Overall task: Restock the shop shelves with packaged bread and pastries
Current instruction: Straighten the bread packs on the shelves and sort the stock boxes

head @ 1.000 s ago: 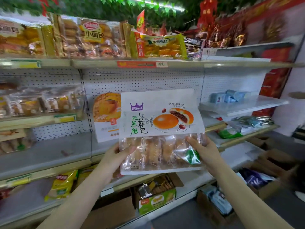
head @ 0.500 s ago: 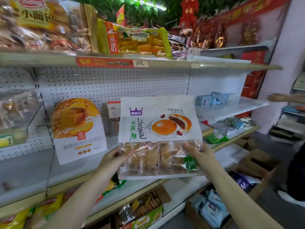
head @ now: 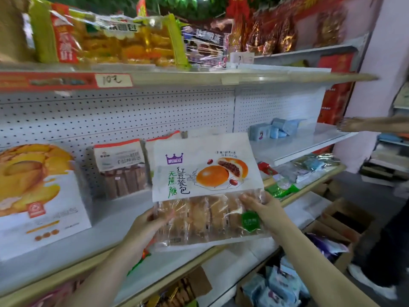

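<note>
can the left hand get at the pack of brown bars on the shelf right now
Probably not yet: the left hand grips the bun pack with the right hand. The shelf before the brown bar pack looks free otherwise.

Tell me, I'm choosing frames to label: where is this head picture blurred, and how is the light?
Head view: the white-and-clear plastic bag of buns held by the left hand and right hand is sharp, its print readable; head view: the yellow bread packs on the top shelf are smeared by motion; head view: soft even light, no hard shadows on the grey shelf board.
</note>
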`<act>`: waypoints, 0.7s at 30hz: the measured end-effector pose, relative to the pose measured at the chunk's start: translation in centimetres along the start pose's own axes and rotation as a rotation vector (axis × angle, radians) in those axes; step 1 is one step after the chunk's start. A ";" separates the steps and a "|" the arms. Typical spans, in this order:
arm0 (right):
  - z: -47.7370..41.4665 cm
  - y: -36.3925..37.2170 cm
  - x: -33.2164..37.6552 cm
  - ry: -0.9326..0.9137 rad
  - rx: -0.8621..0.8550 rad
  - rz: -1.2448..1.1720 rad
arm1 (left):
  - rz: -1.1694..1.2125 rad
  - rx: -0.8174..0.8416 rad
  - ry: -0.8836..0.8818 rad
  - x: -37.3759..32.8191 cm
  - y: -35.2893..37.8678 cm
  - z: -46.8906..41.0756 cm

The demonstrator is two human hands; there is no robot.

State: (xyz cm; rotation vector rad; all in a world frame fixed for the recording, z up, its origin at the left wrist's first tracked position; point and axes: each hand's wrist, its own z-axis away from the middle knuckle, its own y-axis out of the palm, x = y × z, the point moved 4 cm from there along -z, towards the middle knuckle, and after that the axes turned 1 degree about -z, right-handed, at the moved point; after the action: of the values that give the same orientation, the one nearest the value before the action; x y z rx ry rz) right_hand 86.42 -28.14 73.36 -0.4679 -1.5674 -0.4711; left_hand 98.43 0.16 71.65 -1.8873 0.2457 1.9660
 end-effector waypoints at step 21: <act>-21.3 -3.9 -3.3 0.072 0.154 0.084 | -0.032 -0.043 -0.055 -0.2 8.1 -16.4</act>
State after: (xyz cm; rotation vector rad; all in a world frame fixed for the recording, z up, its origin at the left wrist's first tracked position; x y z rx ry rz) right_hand 101.99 -43.37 70.97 -0.3929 -1.4958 -0.2973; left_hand 110.21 -13.67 69.46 -1.8488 0.1579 2.0138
